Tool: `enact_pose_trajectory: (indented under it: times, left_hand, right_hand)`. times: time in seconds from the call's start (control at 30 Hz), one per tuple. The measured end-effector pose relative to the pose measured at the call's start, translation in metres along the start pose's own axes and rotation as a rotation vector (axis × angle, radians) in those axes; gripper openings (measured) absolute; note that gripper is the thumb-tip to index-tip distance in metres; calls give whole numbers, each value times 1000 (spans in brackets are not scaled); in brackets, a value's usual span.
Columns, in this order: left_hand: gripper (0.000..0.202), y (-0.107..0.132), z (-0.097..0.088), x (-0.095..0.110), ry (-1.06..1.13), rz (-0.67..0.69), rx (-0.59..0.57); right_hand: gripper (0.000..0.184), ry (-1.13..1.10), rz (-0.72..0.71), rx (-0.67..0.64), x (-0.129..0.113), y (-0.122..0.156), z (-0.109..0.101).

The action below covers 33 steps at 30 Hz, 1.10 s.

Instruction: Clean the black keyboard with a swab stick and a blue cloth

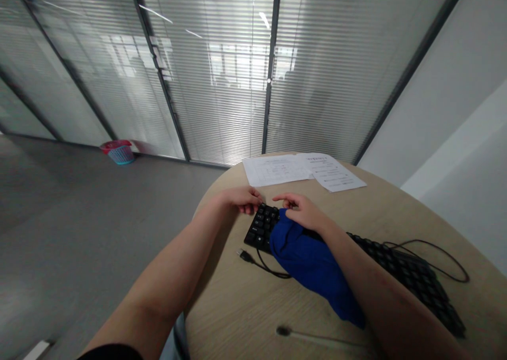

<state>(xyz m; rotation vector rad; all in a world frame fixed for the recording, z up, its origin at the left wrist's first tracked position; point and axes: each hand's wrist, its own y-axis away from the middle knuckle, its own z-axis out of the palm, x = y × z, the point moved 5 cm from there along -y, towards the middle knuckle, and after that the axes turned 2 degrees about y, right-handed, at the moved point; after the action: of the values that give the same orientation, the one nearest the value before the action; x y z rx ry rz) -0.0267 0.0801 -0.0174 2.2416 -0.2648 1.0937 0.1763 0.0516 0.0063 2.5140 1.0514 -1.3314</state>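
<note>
We see the left hand (241, 198) resting on the round wooden table (237, 312) at the far end of a black keyboard (262, 226), fingers curled so that they touch the keyboard's corner; we cannot tell whether they clasp its edge or only lean against it. The right hand (301, 210) lies on top of a blue cloth (312, 259), forefinger stretched out toward the left hand, the other fingers bent down into the fabric; whether they pinch a fold we cannot tell. The cloth is draped across the keyboard just beside the left hand's end and runs back under the right wrist and forearm. The keyboard's cable (266, 265) curls on the table near the cloth. Two printed sheets (277, 169) lie at the table's far edge, well apart from both hands
</note>
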Motion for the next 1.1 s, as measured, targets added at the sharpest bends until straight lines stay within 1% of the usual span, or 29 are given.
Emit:
enact_pose_trajectory:
  times: [0.13,0.27,0.47,0.7,0.9,1.1]
  left_hand:
    - [21,0,1,1,-10,-15,3]
    - [22,1,1,3,-15,-22,7]
    - [20,2,1,4,-11,-7,-7]
    - [19,0,0,1,-29,-27,5]
    - [18,2,0,3,-13,-4,27]
    - [22,1,1,3,-10,8,0]
  right_hand:
    - [51,138,-52,-10,2,0,3]
    - [54,203,-109,-6,3,2,5]
    - [57,164,-81,-38,4,3,7]
    - [54,96,22,-20,15,-4,9]
    - [59,63,-13,-56,16,-3,11]
    - [59,29,48,-59,22,-6,12]
